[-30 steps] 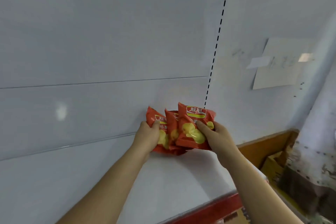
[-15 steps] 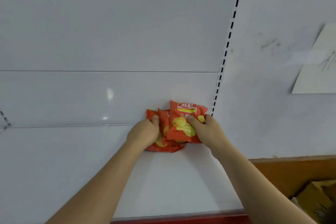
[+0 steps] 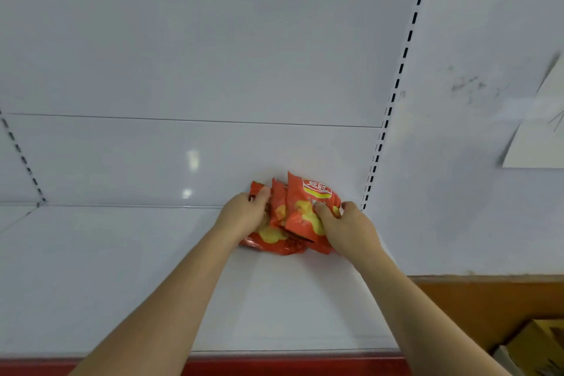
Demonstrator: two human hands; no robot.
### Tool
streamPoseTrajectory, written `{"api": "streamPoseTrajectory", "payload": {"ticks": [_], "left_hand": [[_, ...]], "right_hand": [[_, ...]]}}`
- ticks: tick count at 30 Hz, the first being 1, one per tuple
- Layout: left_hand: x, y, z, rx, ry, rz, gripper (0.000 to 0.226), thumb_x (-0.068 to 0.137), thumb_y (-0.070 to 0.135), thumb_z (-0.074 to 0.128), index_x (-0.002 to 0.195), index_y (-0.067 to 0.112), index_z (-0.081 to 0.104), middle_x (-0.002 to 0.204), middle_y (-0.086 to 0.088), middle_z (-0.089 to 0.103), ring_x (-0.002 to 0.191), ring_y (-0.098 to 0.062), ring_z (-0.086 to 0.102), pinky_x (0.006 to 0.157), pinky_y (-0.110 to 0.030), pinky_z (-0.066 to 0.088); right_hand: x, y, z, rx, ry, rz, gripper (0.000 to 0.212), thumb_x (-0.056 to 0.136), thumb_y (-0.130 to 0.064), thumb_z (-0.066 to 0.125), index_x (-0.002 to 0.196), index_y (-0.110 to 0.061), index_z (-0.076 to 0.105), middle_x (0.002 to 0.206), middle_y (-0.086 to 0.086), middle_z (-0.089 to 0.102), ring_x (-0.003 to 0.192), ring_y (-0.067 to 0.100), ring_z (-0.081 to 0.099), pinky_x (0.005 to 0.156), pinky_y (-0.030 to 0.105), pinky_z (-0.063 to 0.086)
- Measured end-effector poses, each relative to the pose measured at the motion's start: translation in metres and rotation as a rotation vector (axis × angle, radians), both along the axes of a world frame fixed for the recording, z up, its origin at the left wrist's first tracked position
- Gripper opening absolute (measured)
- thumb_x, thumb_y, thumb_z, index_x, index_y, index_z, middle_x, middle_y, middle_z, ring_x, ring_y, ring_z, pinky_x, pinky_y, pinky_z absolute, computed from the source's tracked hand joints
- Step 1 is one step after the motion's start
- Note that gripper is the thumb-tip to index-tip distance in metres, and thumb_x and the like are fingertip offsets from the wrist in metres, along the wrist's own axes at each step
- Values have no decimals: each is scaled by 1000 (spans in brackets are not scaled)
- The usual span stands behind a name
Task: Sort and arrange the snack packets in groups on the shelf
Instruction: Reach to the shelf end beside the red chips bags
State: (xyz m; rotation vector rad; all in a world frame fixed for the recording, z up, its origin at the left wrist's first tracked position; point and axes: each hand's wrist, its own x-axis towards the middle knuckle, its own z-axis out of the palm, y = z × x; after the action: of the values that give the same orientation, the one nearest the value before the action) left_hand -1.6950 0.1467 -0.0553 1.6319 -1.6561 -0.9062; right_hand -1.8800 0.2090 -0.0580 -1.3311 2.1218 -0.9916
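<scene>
At the back of a white shelf (image 3: 128, 284), close to its right rear corner, a small bunch of red snack packets (image 3: 300, 217) rests on the shelf surface against the white back panel (image 3: 189, 162). Taking the bunch as the centre of a clock face, the packets stand roughly upright and overlap one another, their tops pointing toward 12 o'clock. At least three can be made out; an exact count cannot be told. Each is orange-red with yellow pieces pictured on the front, and the rightmost shows a red and yellow logo near its top.

The left hand (image 3: 244, 215) holds the bunch from 9 o'clock, fingers curled over the upper edge of the leftmost packet. The right hand (image 3: 345, 226) holds it from 3 o'clock, thumb pressed across the front of the rightmost packet and the remaining fingers wrapped round its side. Both bare forearms reach in from 6 o'clock.

At 2 o'clock, a white upright with a row of dark slots (image 3: 396, 82) runs up the back panel. Beyond it, toward 3 o'clock, a pale sheet of paper (image 3: 537, 143) is fixed to the wall. At 6 o'clock a red strip (image 3: 290, 365) edges the shelf front. At 5 o'clock lies a brown surface with a yellowish cardboard box (image 3: 537, 345).
</scene>
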Motion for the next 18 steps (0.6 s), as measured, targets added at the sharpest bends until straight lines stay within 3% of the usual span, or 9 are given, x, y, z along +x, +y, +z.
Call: {"api": "streamPoseTrajectory", "payload": {"ticks": [3,7,12,15,18], "left_hand": [[-2,6,2,6,63,-31,51,97,56,57,124,13,56,120,-2,62,111,-24,59,92,-35,47],[-5,11,1,44,121,-116,45,96,52,60,127,20,62,124,0,67,116,-22,62,106,-39,49],[9,13,7,17,37,-108,54,104,47,51,142,10,51,129,-1,60,126,-29,56,95,-29,42],[17,11,6,4,-2,-103,65,103,51,49,151,8,42,148,-11,54,133,-31,53,101,-33,42],[23,16,4,-78,-132,-94,70,103,55,47,157,12,35,155,-14,48,140,-31,48,109,-40,40]], "right_hand": [[-4,4,-3,-43,33,-76,64,96,-50,53,141,-6,40,130,16,60,121,35,55,84,35,40],[-6,2,-6,-144,52,-129,44,98,-40,50,132,-14,55,128,15,60,116,33,55,89,36,41],[-9,9,2,-59,137,-79,38,103,-37,33,103,-11,61,106,14,64,102,35,53,81,38,39],[-11,12,-2,-5,273,-34,34,105,-32,29,116,-13,55,112,11,60,110,35,51,79,33,32],[-11,15,-1,7,340,22,37,106,-29,27,132,-16,49,124,9,57,117,34,47,87,36,38]]}}
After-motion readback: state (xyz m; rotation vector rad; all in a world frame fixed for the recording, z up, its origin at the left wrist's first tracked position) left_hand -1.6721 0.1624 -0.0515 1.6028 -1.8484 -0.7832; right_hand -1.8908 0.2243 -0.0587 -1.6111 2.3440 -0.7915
